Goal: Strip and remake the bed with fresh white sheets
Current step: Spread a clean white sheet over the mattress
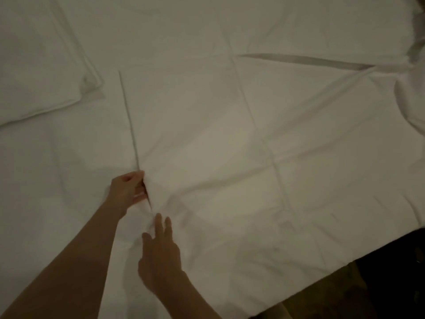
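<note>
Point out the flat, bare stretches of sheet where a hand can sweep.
Free: the broad sheet between the folded edge and the bed's right edge. Crowded: the pillow at upper left, and the bunched cloth where the left hand grips, right hand beside it.

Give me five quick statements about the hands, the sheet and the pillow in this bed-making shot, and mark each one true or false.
1. The left hand grips the edge of the folded white sheet. True.
2. The right hand is clenched in a fist around the sheet. False: its fingers are straight and spread, resting on the cloth.
3. A white pillow lies at the upper left of the bed. True.
4. The sheet is patterned blue. False: it is plain white with fold creases.
5. Both hands are lifted well above the bed. False: both are down at the sheet.
</note>
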The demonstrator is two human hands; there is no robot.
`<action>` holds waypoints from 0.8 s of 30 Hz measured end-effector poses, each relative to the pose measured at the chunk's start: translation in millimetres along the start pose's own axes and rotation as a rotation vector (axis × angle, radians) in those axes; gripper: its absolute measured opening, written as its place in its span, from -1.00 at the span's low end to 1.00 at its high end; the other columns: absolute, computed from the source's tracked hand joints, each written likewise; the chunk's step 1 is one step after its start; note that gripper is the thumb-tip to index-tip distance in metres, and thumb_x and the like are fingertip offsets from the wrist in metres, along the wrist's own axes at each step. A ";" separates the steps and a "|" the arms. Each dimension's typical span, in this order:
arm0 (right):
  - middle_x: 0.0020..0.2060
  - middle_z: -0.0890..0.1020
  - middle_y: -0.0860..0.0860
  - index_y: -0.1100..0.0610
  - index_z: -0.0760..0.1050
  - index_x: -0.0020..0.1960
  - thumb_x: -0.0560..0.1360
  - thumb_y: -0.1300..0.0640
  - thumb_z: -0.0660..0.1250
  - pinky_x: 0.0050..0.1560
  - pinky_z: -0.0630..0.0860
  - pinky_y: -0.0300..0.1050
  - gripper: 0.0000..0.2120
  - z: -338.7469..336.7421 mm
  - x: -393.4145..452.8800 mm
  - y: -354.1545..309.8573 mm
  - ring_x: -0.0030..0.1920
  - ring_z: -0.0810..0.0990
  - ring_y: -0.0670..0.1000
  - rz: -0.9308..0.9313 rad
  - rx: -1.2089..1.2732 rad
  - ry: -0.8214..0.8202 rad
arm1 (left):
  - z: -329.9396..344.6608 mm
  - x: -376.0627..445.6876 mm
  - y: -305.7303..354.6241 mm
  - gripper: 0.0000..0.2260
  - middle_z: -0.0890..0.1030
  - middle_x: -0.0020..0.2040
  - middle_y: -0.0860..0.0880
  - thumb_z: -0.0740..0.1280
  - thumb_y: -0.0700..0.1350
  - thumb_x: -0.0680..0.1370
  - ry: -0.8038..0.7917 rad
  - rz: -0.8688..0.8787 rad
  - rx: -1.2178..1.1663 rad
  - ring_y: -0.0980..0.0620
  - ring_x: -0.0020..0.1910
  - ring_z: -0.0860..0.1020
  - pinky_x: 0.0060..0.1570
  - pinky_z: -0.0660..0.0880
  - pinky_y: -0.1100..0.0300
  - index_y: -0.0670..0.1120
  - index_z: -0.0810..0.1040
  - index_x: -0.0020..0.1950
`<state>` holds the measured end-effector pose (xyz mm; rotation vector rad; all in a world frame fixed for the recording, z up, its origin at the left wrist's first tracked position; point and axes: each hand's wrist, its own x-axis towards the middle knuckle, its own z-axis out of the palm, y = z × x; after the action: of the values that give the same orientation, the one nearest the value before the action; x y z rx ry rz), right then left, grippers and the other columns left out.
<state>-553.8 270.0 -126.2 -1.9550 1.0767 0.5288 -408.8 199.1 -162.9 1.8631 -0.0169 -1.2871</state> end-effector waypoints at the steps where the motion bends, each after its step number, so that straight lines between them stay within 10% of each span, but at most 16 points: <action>1: 0.56 0.02 0.09 0.20 0.34 0.40 0.54 0.26 0.16 0.40 0.30 0.06 -0.58 1.9 -5.4 11.2 0.56 -0.07 0.11 -0.029 0.075 0.070 | -0.2 -9.1 -13.2 -0.85 0.62 -0.19 -0.09 0.31 -0.10 0.59 -0.042 -0.035 -0.019 0.00 -0.21 0.57 -0.14 0.54 0.14 -0.17 0.56 0.02; 4: 0.14 0.59 0.07 0.14 0.58 0.11 0.43 0.10 0.16 0.20 0.39 -0.17 -0.66 -5.0 -21.2 61.1 0.19 0.53 0.06 -0.001 0.312 0.359 | 8.8 -42.8 -64.8 -0.80 0.67 -0.19 -0.11 0.40 -0.08 0.52 -0.085 -0.150 -0.036 -0.08 -0.19 0.59 -0.09 0.53 0.05 -0.21 0.60 0.00; 6: -0.04 0.63 0.07 0.13 0.61 0.01 0.43 0.06 0.19 0.06 0.39 -0.24 -0.71 -21.7 -35.7 108.7 0.03 0.58 0.06 0.166 0.486 0.462 | 16.0 -70.1 -105.7 -0.81 0.69 -0.29 -0.05 0.46 -0.16 0.46 -0.066 -0.216 0.015 -0.08 -0.22 0.61 -0.12 0.55 0.07 -0.25 0.63 -0.01; 14: -0.06 0.61 0.17 0.30 0.51 0.09 0.56 0.12 0.28 -0.03 0.55 0.04 -0.76 -83.1 -98.3 286.5 -0.06 0.57 0.14 0.824 0.872 0.538 | 45.9 -154.5 -173.5 -0.90 0.47 -0.37 -0.06 0.38 -0.27 0.52 0.163 -0.366 -0.385 -0.01 -0.35 0.48 -0.30 0.56 0.13 -0.13 0.59 -0.19; 20: -0.10 0.57 0.08 0.19 0.48 0.08 0.57 0.15 0.29 -0.03 0.50 -0.04 -0.86 -123.1 -108.7 325.7 -0.15 0.55 0.02 0.771 1.493 0.631 | 133.4 -190.1 -182.2 -0.78 0.68 -0.14 0.00 0.27 -0.13 0.59 0.168 -0.437 -1.030 0.10 -0.28 0.67 -0.18 0.61 0.21 0.03 0.71 -0.10; 24: 0.31 0.48 0.21 0.23 0.51 0.19 0.55 0.19 0.32 0.07 0.57 -0.05 -0.77 -151.1 -98.6 358.8 0.16 0.56 0.21 0.701 1.687 0.722 | 217.2 -206.0 -176.9 -0.79 0.56 -0.19 -0.04 0.25 -0.17 0.60 0.130 -0.459 -1.085 0.01 -0.18 0.56 0.03 0.52 0.14 0.01 0.68 -0.06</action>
<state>-912.0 88.7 -137.5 -0.1744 1.7314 -0.7083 -749.0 268.4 -143.2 0.9960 1.0215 -1.0949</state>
